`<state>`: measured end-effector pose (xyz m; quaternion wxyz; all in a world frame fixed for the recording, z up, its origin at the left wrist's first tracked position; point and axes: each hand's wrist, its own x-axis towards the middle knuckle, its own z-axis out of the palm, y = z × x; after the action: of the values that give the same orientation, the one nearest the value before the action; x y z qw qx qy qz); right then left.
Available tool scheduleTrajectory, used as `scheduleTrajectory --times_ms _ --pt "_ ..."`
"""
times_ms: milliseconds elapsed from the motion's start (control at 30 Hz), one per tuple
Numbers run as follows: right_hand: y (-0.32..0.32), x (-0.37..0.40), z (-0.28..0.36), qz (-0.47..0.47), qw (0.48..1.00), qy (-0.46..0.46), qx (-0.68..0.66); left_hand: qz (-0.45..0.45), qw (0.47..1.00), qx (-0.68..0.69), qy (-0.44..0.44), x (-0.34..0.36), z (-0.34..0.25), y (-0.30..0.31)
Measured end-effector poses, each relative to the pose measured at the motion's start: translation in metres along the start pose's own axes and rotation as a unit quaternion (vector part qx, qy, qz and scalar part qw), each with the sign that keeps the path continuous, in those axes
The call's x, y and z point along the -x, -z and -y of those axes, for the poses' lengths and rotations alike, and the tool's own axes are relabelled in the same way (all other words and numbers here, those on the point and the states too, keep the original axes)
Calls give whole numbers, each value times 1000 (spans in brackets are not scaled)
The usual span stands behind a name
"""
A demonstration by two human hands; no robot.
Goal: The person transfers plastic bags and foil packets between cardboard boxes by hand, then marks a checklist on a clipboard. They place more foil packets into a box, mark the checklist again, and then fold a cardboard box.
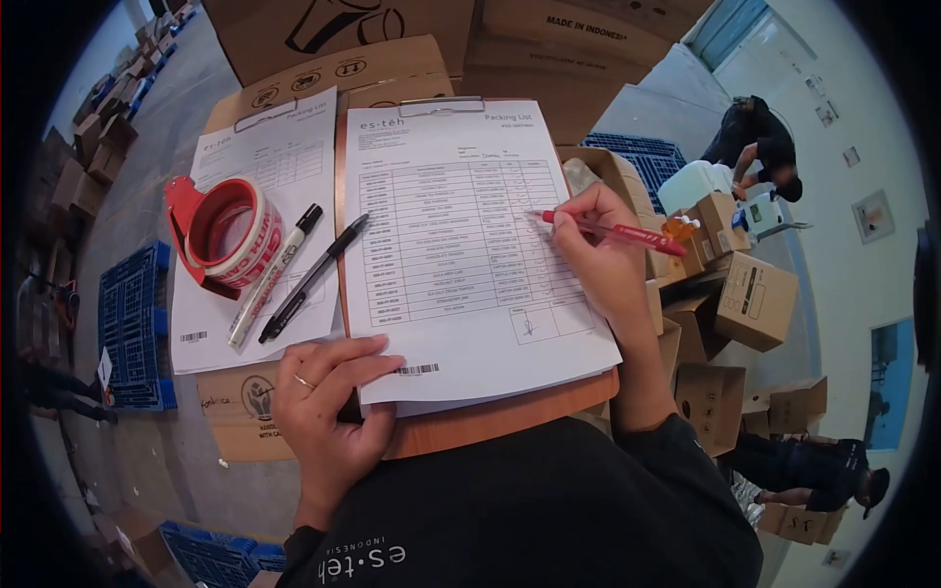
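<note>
My right hand point(600, 245) pinches a red pen point(627, 235), its tip over the check column of a printed packing list point(441, 338). Several red marks run down that column. The sheets lie on a brown wooden clipboard point(490, 426) with a metal clip at the top. My left hand point(333, 407) grips the lower left corner of the packing list, fingers on top and thumb by the bottom edge. Left of it, a second packing list point(211, 323) carries a red tape dispenser point(181, 211) with a tape roll, a white marker point(267, 284) and a black pen point(314, 279).
Cardboard boxes point(549, 73) stand behind and under the clipboards. Blue pallets point(132, 323) lie on the floor at left. At right are opened boxes point(755, 299), a whitish jerrycan point(694, 186), one person bending point(755, 137) and another in dark clothes point(809, 465).
</note>
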<state>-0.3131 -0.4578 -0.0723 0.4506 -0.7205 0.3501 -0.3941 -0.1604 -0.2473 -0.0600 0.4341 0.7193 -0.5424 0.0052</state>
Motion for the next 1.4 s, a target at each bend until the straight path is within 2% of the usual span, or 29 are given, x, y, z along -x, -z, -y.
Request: scheduleTrajectory --times_ms 67,100,267,400,500,567,1000,1100,1267,1400 --pt "1 0 -8 -59 994 30 -88 0 1000 0 1 1 0 -1" --pt "1 1 -7 -59 994 28 -87 0 1000 -4 0 1 0 -1" --pt "2 2 -2 -50 999 15 9 4 1000 -9 4 1 0 0" --pt "0 3 -2 -54 998 13 -14 -5 999 -32 -9 3 4 -2" --pt "4 2 -7 -55 998 27 30 -8 999 -33 -10 2 4 -2" --pt "5 2 -8 -57 993 22 -101 -8 999 -34 -6 2 3 -1" --pt "11 10 -1 10 996 16 -86 -8 1000 -23 -3 1 2 -1" --pt "19 14 -3 12 990 28 -137 -12 1000 -17 -10 1 2 -1" --pt "42 13 -9 -36 958 52 -280 -30 999 -25 -16 3 4 -1" --pt "50 10 -12 -88 941 74 -320 -52 997 -28 -41 -2 3 4"
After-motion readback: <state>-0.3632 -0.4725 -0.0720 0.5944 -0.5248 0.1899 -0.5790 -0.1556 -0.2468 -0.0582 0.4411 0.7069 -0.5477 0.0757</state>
